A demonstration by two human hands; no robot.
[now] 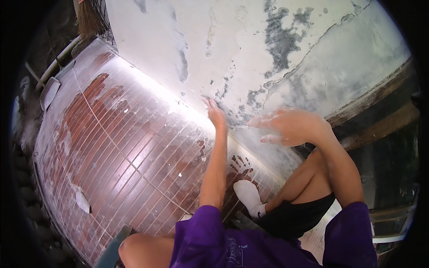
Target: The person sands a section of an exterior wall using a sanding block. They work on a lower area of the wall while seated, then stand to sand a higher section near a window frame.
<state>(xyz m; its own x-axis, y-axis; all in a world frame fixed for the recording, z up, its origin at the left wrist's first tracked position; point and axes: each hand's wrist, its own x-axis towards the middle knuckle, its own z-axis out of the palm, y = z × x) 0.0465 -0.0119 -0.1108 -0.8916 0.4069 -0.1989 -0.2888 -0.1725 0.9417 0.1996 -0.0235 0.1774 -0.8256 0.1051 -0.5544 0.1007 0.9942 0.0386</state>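
Observation:
A white wall (214,40) with grey worn patches and a long crack (308,51) rises in front of me. My left hand (215,115) is at the base of this wall with its fingers stretched out, and nothing shows in it. Whether its fingertips touch the wall I cannot tell. To the right, my right hand (290,126) is open too, dusted with white powder. Its fingers are straight and point left at the lower wall, with the thumb apart below them. It holds nothing that I can see.
Reddish tiled floor (134,147) under white dust stretches left, with dark hand-shaped marks (241,164) near my socked foot (248,194). A pale flat piece (82,202) lies on it. At the far left are a dustpan-like scoop (50,93) and a broom (88,20). A wooden edge (375,98) borders the wall's right.

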